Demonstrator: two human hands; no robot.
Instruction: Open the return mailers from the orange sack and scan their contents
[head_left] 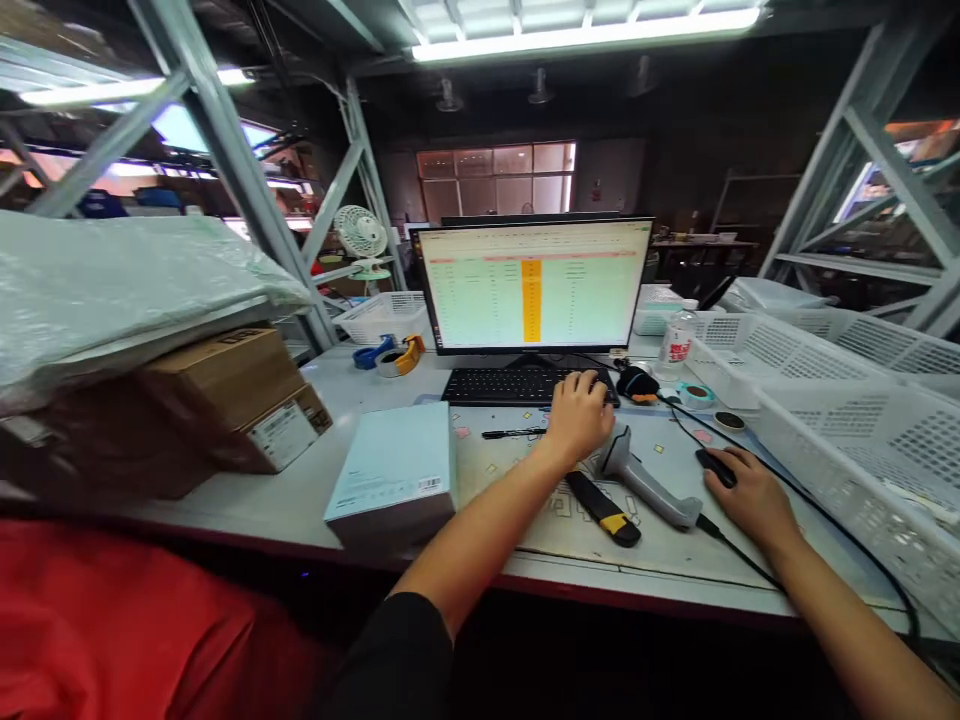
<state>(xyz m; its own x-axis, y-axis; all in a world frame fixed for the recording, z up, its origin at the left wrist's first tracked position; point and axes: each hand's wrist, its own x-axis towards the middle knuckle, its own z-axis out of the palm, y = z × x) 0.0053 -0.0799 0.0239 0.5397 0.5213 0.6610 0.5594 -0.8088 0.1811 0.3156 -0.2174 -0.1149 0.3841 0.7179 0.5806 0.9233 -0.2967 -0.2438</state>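
My left hand rests with curled fingers on the right end of the black keyboard, in front of the monitor showing a spreadsheet with an orange column. Over on the right, a black mouse lies under the fingers of my right hand. Between my hands a grey barcode scanner lies on the desk, its cable running right. A black and yellow utility knife is beside it, and a black pen lies in front of the keyboard.
A pale blue box sits at the desk's front edge, left of my arm. Cardboard boxes under plastic-wrapped bundles fill the left. White mesh baskets line the right. Tape dispensers, a bottle and a small fan stand behind.
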